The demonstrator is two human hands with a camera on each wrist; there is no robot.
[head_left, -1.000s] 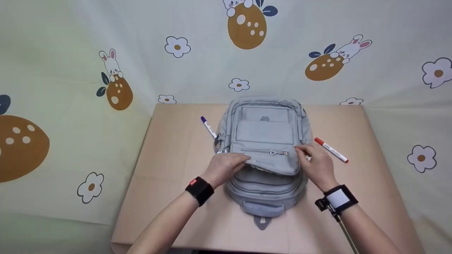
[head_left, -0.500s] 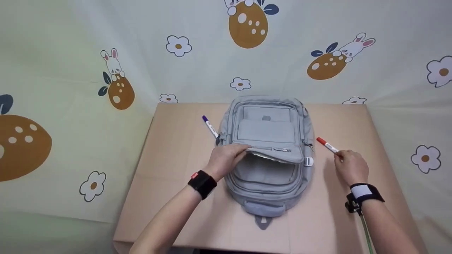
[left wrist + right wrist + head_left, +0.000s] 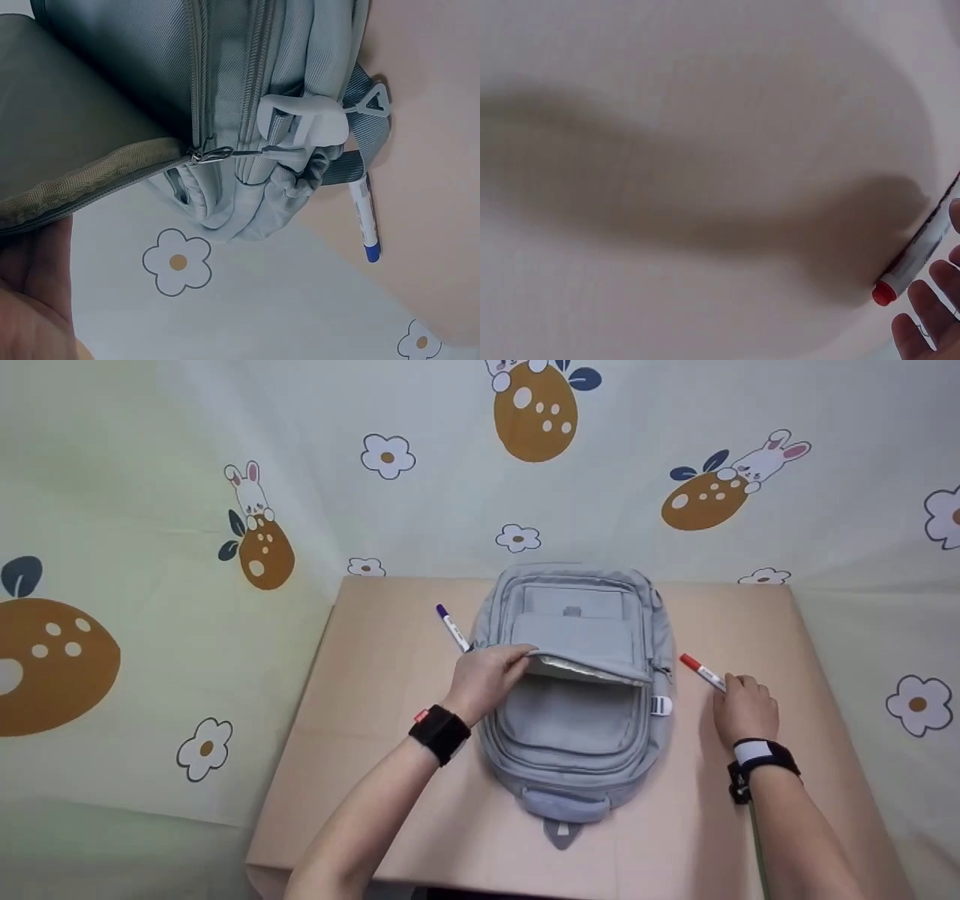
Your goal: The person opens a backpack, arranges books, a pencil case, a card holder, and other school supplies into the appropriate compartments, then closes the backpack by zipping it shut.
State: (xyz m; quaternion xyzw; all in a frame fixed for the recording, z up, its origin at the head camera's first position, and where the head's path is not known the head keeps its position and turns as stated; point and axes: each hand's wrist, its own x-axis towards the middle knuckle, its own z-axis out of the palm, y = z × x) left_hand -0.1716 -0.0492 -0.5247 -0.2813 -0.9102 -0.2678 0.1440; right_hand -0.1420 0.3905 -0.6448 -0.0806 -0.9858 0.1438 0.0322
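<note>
A grey backpack (image 3: 566,791) lies on the table, its front panel unzipped and the inside showing. At the panel's left corner my left hand (image 3: 484,679) pinches the edge of the front flap (image 3: 577,634) and holds it raised; in the left wrist view the fingers (image 3: 37,262) lie under the flap's zipped edge. To the right of the bag, my right hand (image 3: 746,709) is at the near end of a white marker with a red cap (image 3: 699,669). The right wrist view shows relaxed, spread fingertips (image 3: 922,307) beside that marker, one overlapping it.
A white marker with a purple-blue cap (image 3: 452,628) lies on the left, partly under the bag's side. A white buckle (image 3: 304,120) and strap hang there. Patterned cloth (image 3: 420,510) hangs behind the brown-covered table (image 3: 360,780).
My left hand has lifted the flap higher, widening the opening. The right hand has left the bag's right edge and moved right to the red-capped marker, which has stayed in place.
</note>
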